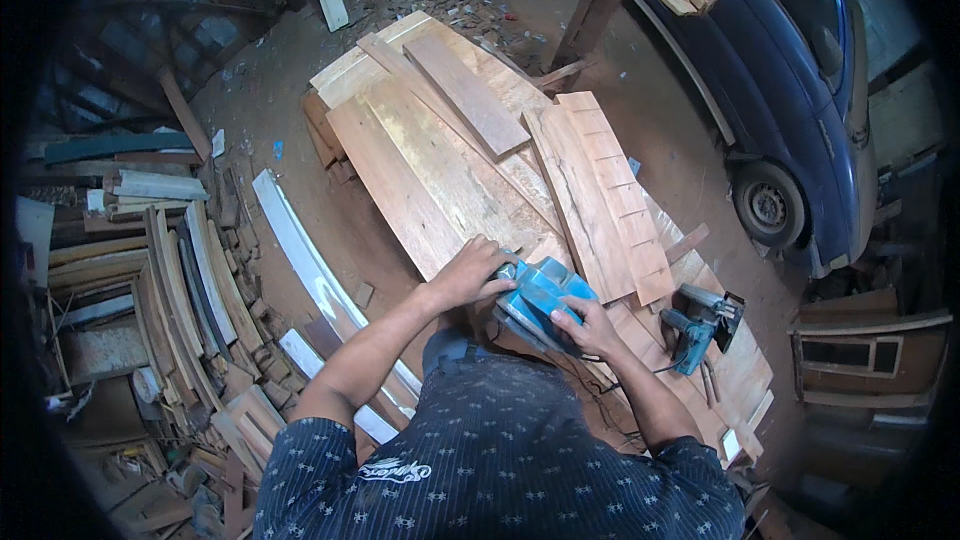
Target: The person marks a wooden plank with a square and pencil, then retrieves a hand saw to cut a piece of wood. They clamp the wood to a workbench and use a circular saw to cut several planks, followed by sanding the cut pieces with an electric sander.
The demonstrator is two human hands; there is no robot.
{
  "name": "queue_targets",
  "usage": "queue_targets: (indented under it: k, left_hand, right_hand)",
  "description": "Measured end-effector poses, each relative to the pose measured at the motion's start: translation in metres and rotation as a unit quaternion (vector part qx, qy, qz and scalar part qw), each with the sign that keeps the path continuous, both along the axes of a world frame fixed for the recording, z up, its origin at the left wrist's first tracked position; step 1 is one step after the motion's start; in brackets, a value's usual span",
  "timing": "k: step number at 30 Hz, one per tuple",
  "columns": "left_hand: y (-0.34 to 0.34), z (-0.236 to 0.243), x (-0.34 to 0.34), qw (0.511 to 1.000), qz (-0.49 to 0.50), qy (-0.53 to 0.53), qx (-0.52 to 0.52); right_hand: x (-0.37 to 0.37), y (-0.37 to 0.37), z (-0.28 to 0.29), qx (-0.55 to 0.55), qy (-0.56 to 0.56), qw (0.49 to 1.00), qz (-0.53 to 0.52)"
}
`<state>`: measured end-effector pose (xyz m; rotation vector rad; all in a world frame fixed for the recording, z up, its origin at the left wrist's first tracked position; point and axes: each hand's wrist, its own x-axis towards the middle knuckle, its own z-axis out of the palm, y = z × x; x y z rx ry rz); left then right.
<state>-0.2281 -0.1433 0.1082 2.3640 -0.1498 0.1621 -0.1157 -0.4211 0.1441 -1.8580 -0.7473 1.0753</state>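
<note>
Close in front of my body, I hold a blue electric planer (540, 292) with both hands. My left hand (468, 272) is closed around its left end, by the front knob. My right hand (590, 326) grips its other end, thumb on top. Whether the planer's base touches wood cannot be made out. Beyond my left hand stretches a long pale board (395, 190) on the bench. A teal circular saw (690, 335) rests to the right of my right hand, and a dark cord passes below that hand.
A loose plank (465, 95) lies across the far boards. Right of the planer are a cracked board (580, 210) and a notched board (622, 202). White-faced strips (315, 250) and stacked timber (150, 290) lie left. A dark blue car (780, 90) stands right. Wood scraps litter the floor.
</note>
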Motion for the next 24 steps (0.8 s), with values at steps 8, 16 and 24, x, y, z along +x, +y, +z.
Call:
queue_targets:
  k: [8,16,24]
  left_hand:
    - [-0.037,-0.006,0.002,0.968,0.247,-0.026,-0.023]
    - [0.046,-0.119,-0.039,0.709,0.700,0.065,-0.053]
    - [0.086,-0.143,-0.037,0.703,0.662,0.036,-0.258]
  right_hand:
    - [-0.008,0.013,-0.017,0.050,0.081,0.992,-0.078]
    - [-0.003,0.053,-0.042,0.043,0.088,0.994,-0.039]
    - [0.005,0.122,-0.054,0.046,0.097,0.992,-0.071]
